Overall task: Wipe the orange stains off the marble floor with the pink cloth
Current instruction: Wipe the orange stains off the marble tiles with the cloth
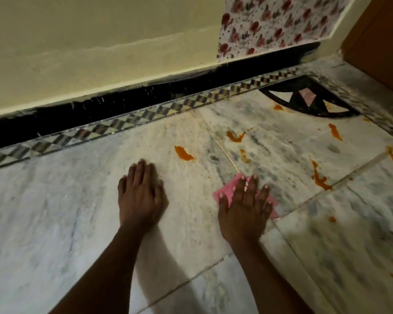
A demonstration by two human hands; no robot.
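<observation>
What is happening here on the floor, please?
A person is cleaning a marble floor. The right hand presses a pink cloth flat on the floor, fingers straight. The left hand rests flat on bare marble. Several orange stains are not yet wiped: one blob ahead between the hands, more to the right.

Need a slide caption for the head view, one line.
Right hand presses pink cloth flat on marble floor; left hand braces; orange stains remain.

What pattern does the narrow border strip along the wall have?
The border strip shows small dark and pale checks or triangles, seen in the head view.
</observation>
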